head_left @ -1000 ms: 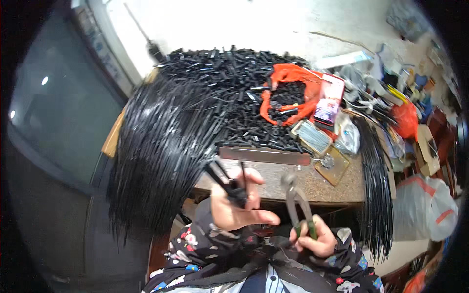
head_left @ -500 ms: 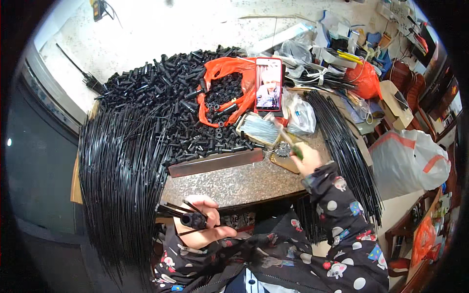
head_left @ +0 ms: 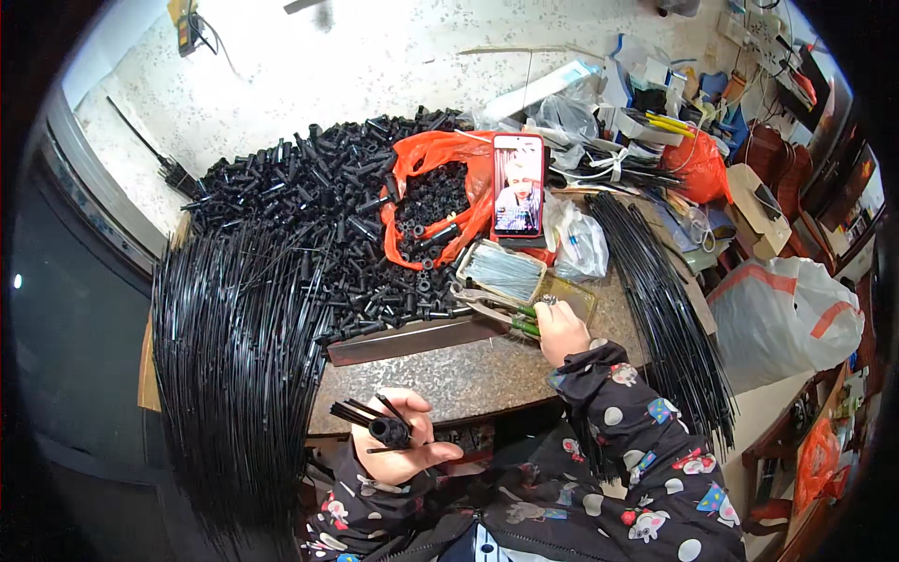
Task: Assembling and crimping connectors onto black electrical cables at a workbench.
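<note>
My left hand (head_left: pixel 405 457), near the table's front edge, is closed around a black plastic tube piece (head_left: pixel 390 432) with several thin black rods sticking out around it. Its open round end faces up. Green-handled pliers (head_left: pixel 487 305) are in my right hand (head_left: pixel 564 337), whose fingers are closed on the handle ends. The pliers' metal jaws point left, over the right end of a dark metal bar (head_left: pixel 412 341). Just behind the jaws is a small box of thin pale wires (head_left: pixel 506 270).
A large heap of black tube pieces (head_left: pixel 281 183) covers the back left, with long black rods (head_left: pixel 234 365) hanging over the front. An orange bag (head_left: pixel 440 145) holds small black parts. A phone (head_left: pixel 518 187) stands upright behind the wire box. More rods (head_left: pixel 665 309) lie at right.
My right hand has moved left and a little nearer with the pliers, whose jaws have swung to point left. My left hand keeps its hold on the tube piece. The whole view has shifted slightly.
</note>
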